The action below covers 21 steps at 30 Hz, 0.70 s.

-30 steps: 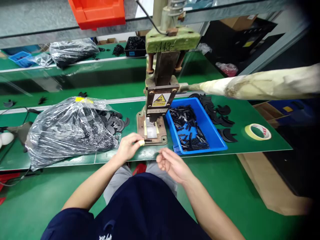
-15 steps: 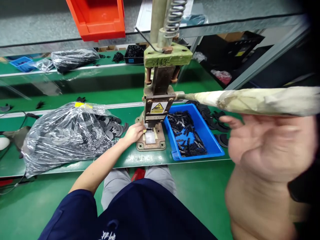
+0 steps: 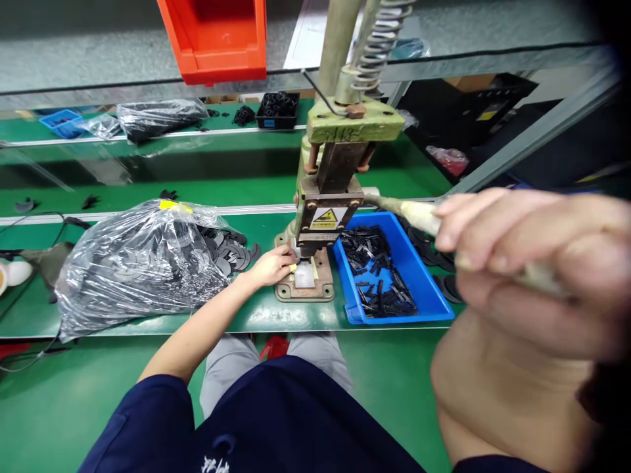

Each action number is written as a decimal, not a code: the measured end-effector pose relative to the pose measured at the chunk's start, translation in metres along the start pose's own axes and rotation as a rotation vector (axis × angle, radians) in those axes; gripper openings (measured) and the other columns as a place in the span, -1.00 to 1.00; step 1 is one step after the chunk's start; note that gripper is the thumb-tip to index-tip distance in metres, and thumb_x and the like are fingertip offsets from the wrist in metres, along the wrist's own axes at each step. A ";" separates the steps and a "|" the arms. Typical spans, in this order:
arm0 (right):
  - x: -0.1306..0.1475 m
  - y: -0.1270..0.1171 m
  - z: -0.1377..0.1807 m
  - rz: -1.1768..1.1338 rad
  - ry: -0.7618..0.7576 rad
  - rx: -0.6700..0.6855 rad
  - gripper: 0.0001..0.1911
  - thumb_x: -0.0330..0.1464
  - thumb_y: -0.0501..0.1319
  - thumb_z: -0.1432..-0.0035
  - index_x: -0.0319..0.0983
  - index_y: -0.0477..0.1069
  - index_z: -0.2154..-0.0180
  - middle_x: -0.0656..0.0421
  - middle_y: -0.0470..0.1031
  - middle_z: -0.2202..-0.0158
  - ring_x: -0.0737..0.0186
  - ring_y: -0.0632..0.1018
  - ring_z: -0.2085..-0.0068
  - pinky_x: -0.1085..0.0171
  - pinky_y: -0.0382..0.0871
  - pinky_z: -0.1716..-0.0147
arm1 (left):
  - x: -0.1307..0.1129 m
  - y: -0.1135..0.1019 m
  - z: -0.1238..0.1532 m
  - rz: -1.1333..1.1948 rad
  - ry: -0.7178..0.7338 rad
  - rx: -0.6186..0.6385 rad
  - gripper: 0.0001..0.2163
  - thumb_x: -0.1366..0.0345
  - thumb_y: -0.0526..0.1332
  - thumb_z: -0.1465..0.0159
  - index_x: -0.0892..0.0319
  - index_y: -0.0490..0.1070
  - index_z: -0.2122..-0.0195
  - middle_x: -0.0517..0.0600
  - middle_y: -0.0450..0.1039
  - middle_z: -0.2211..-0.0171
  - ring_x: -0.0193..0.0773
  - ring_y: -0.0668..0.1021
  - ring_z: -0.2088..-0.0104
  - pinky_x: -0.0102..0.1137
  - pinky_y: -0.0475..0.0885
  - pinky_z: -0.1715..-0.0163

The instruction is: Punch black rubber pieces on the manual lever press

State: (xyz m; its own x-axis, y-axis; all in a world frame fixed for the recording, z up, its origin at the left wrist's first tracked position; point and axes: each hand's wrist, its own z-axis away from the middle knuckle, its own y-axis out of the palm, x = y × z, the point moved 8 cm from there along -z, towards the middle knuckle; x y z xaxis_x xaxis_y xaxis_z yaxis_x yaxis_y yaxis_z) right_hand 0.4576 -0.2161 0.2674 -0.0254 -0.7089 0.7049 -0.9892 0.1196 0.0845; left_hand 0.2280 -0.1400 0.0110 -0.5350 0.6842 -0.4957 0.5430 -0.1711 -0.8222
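Note:
A green hand press with a warning label stands on the bench. My right hand is wrapped round its tape-covered lever, large and close to the camera. At the press base, my left hand has its fingers pressed together just under the ram, by a small dark part on the plate. What those fingers pinch is too small to make out. Right of the base, a blue bin holds many small black strips.
A clear plastic bag of black curved pieces lies left of the press, some spilling out. More curved pieces lie behind the blue bin. An orange bin sits on the shelf above. A small black tray stands at the back.
My right hand has gone from loosely open under the lever to closed round it. The left hand stays at the press base. The view has shifted slightly.

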 end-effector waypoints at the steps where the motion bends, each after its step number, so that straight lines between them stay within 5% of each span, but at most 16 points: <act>1: 0.001 0.006 0.015 0.018 -0.081 0.062 -0.52 -0.06 0.37 0.05 -0.16 0.28 0.76 0.23 0.30 0.73 0.24 0.45 0.56 0.02 0.38 0.36 | 0.001 0.001 0.001 0.003 -0.008 -0.009 -0.76 0.30 0.13 -0.39 0.22 0.60 0.12 0.12 0.47 0.13 -0.14 0.54 0.07 -0.30 0.46 0.00; 3: -0.002 0.005 0.053 0.075 -0.260 0.009 -0.56 -0.16 0.23 -0.05 -0.16 0.21 0.74 0.24 0.25 0.74 0.21 0.43 0.59 0.00 0.31 0.40 | 0.003 0.004 0.004 0.019 -0.024 -0.022 -0.74 0.29 0.12 -0.40 0.21 0.59 0.08 0.12 0.48 0.10 -0.15 0.54 0.06 -0.30 0.46 -0.01; 7: -0.034 -0.003 0.123 0.232 -0.328 -0.147 -0.71 -0.30 0.13 0.01 -0.13 0.19 0.71 0.23 0.28 0.69 0.12 0.43 0.54 -0.17 0.32 0.29 | 0.002 0.007 0.005 0.046 -0.037 -0.036 -0.73 0.30 0.12 -0.40 0.20 0.59 0.05 0.13 0.49 0.07 -0.14 0.55 0.04 -0.30 0.46 -0.02; 12: -0.056 -0.011 0.147 0.183 -0.322 -0.240 -0.75 -0.33 0.12 0.06 -0.13 0.21 0.71 0.22 0.33 0.65 0.10 0.46 0.47 -0.25 0.32 0.16 | 0.002 0.002 0.011 0.047 -0.068 -0.066 -0.76 0.33 0.15 -0.38 0.23 0.57 0.04 0.14 0.49 0.04 -0.13 0.53 -0.02 -0.30 0.45 -0.07; 17: -0.051 -0.010 0.141 0.120 -0.495 -0.257 -0.71 -0.35 0.16 0.06 -0.18 0.17 0.73 0.28 0.37 0.65 0.20 0.48 0.51 -0.06 0.35 0.25 | 0.042 -0.036 0.057 -0.282 -0.606 -0.138 -0.79 0.38 0.15 -0.36 0.24 0.53 0.07 0.13 0.49 0.11 -0.12 0.54 0.04 -0.28 0.45 -0.04; 21: -0.054 -0.010 0.140 0.055 -0.542 -0.279 -0.67 -0.36 0.17 0.04 -0.22 0.12 0.73 0.29 0.39 0.62 0.26 0.51 0.47 0.02 0.35 0.22 | 0.060 -0.052 0.088 -0.561 -0.860 0.033 -0.78 0.25 0.22 -0.34 0.26 0.50 0.08 0.20 0.42 0.05 -0.03 0.52 0.03 -0.25 0.44 0.00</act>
State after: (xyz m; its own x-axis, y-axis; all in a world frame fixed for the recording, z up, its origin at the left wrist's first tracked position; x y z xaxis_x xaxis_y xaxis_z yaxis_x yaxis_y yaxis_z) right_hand 0.4486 -0.2766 0.1302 -0.2178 -0.9405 0.2609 -0.9113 0.2917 0.2906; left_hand 0.1106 -0.1529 -0.0005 -0.9960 -0.0660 -0.0595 0.0604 -0.0110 -0.9981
